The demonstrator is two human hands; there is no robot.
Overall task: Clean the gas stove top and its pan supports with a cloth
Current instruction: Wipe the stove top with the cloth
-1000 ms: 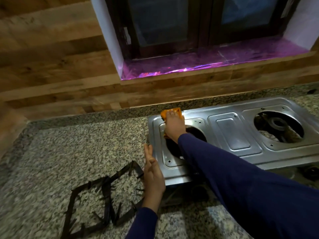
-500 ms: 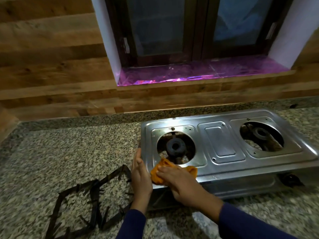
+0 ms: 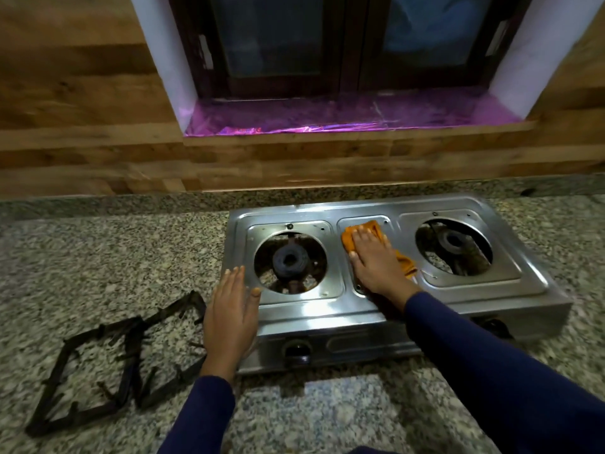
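A steel two-burner gas stove (image 3: 327, 311) sits on the granite counter with both burner wells bare. My right hand (image 3: 376, 260) lies flat with straight fingers on an orange cloth (image 3: 352, 239), pressing it onto the raised middle panel between the burners. My left hand (image 3: 230, 314) rests flat against the stove's left front corner, fingers straight. Two black pan supports (image 3: 108, 365) lie side by side on the counter, left of the stove.
Left burner (image 3: 289, 260) and right burner (image 3: 453, 242) sit in round openings. A black knob (image 3: 297, 352) is on the stove's front face. The granite counter (image 3: 114, 257) runs to a wood-panelled wall with a window and purple-lined sill (image 3: 343, 116) behind.
My right hand has carried the cloth from the far left corner, to the front edge by the left burner, then onto the middle panel. My left hand stays at the stove's left edge.
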